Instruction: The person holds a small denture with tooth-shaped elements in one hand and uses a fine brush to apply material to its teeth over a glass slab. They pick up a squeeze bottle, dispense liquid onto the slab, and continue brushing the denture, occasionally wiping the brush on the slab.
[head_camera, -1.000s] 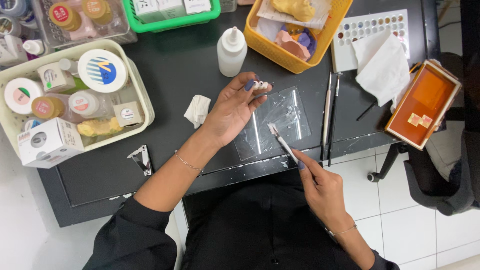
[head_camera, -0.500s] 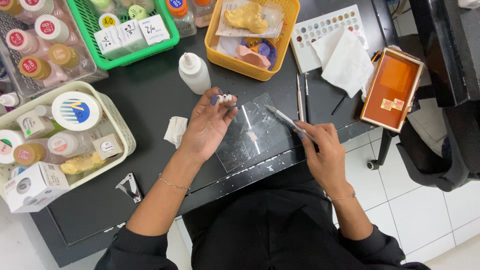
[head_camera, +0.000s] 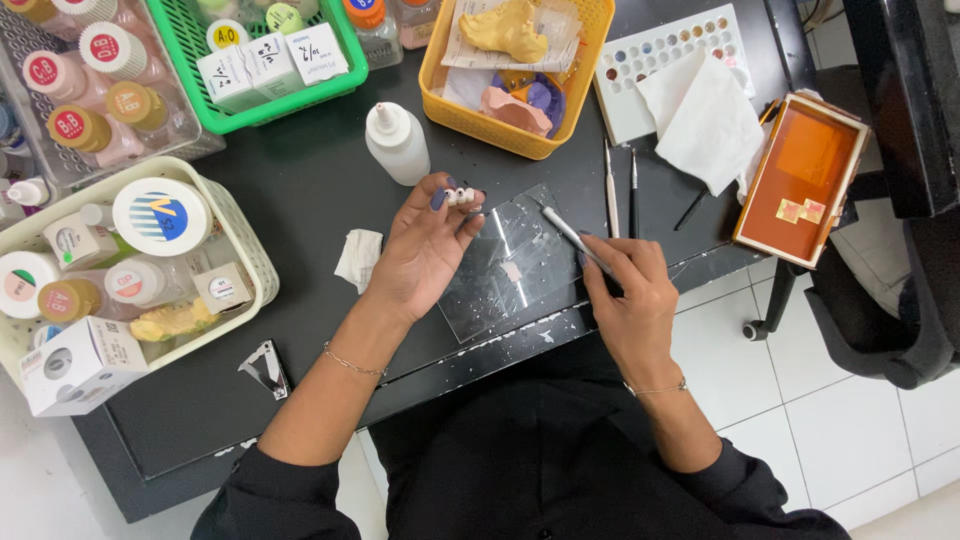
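- Tooth piece: small, white, several lobes, pinched at the left hand's fingertips above the glass slab.
- Tool: thin, silvery, held slanted, tip over the slab.

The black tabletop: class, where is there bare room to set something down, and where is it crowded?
On the black tabletop, bare patches lie between the cream basket and the left hand, around the crumpled tissue, and along the near edge past the metal clip. Crowded: the far edge with the green basket and yellow basket, and the glass slab beside the right hand.

table black | baskets: green, yellow, cream | case orange | tissue white
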